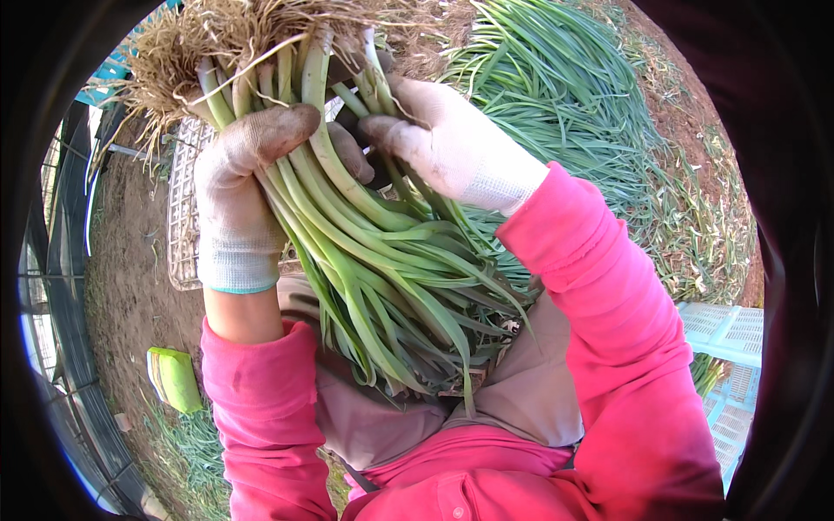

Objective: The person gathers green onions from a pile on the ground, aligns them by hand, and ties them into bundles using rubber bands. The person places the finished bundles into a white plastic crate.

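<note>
A thick bunch of long-leaved green plants [365, 221], leek-like or garlic-like, hangs between my gloved hands. Their dry, matted roots [215, 45] point away from me, and the leaves droop over my lap. My left hand [251, 156], in a soiled white knit glove, is wrapped around the pale stems with its thumb on top. In a matching glove, my right hand [443, 137] pinches a few stems at the bunch's right side, just below the roots. Stems and roots hide some of the fingers.
A large heap of green plants [554, 84] lies on the soil ahead right. Behind my left hand is a pale plastic crate [182, 215]. Light-blue crates [723, 332] stand at the right. A yellow-green packet [174, 380] rests on the ground at left, near dark sheeting [65, 286].
</note>
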Demonstrator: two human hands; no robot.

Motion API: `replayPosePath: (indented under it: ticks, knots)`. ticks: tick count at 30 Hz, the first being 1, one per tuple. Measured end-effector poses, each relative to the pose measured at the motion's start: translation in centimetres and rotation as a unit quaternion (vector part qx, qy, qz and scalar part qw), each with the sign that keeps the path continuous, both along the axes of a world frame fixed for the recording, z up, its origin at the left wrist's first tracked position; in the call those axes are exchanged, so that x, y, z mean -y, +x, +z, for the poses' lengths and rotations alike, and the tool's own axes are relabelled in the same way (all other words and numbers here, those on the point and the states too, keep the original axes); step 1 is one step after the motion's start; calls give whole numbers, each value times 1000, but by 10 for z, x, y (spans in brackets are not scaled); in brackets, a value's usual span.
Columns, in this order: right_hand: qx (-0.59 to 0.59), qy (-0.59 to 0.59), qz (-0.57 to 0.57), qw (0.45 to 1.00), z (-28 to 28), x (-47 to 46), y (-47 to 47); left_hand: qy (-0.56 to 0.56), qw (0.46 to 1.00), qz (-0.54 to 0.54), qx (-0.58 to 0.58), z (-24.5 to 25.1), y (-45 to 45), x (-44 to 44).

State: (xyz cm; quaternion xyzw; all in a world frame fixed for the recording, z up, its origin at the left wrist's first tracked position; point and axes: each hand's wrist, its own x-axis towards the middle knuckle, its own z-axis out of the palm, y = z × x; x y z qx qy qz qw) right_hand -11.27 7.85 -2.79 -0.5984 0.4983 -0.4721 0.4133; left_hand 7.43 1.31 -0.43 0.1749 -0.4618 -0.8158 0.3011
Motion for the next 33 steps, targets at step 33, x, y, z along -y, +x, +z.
replayPosePath:
  ticks: [33]
  knots:
    - [-54,15,-1,998,25,-3,-12,-48,959,254,114,-7,-32,-12]
